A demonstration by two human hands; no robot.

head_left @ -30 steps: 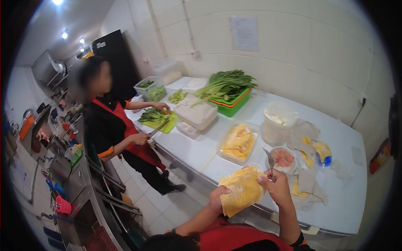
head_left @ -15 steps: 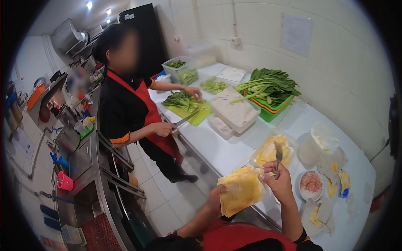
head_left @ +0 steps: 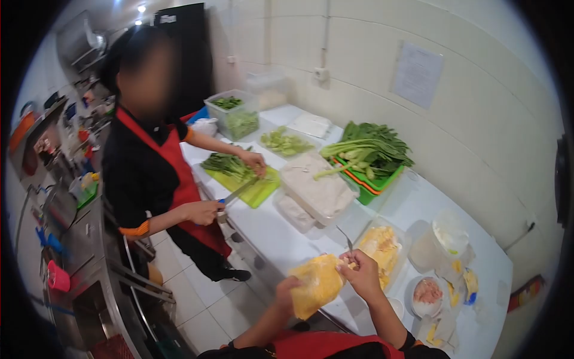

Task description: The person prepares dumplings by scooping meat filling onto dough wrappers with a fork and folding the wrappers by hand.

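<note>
My left hand (head_left: 287,294) is closed around the near left edge of a stack of thin yellow dough wrappers (head_left: 318,282), held up in front of me. My right hand (head_left: 363,272) grips a metal fork (head_left: 345,237) that points up and away. Its fingertips meet the right corner of the stack; whether they pinch a wrapper is too blurred to tell. Just beyond that hand, a clear plastic tray (head_left: 404,242) holds more yellow pieces. To its right stands a white bowl (head_left: 423,310) with pink minced filling (head_left: 428,291).
A co-worker (head_left: 149,149) across the corner holds a knife (head_left: 240,190) over a green cutting board (head_left: 258,198) with leafy greens. Lidded tubs (head_left: 320,185), a basket of greens (head_left: 373,191), a clear bucket (head_left: 429,248) and torn packaging (head_left: 430,329) also occupy the white table.
My view has turned, shifting the scene left. The wrapper stack has tilted, and the fork now leans away leftward. The co-worker still holds the knife.
</note>
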